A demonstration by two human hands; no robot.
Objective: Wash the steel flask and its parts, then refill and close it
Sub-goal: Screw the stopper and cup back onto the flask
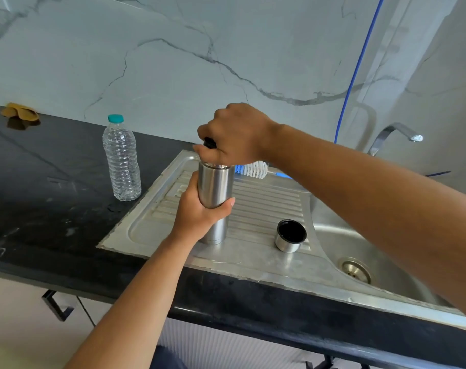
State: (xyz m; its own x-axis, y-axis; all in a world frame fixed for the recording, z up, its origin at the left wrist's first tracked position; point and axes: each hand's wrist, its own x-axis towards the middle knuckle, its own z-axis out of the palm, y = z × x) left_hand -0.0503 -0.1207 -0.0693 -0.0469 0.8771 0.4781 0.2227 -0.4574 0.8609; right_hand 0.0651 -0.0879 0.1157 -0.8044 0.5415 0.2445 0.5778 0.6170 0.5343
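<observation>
Your flask (215, 193) stands upright on the ribbed drain board of the sink (157, 235), w/ its base on the ribs. Your left hand (197, 211) wraps round the flask's middle & holds it steady. Your right hand (233, 137) is clenched over the flask's top, gripping a black stopper (210, 143); can't tell if it's going on or coming off. The cup lid (290, 235) sits mouth-up, right of the flask, near the bowl's edge. A brush (254, 169) lies just behind the flask. A plastic bottle (122, 158) stands left of the flask, off the sink, on the black counter (40, 182). The flask looks hard & smooth, prob slippery if wet, & heavier if there's water in it. So keep your grip round the middle, fingers well round, & press it down on the board while you twist. The stopper is small, so hold it w/ all your fingertips. The ribs could let the base rock, so go slow.
</observation>
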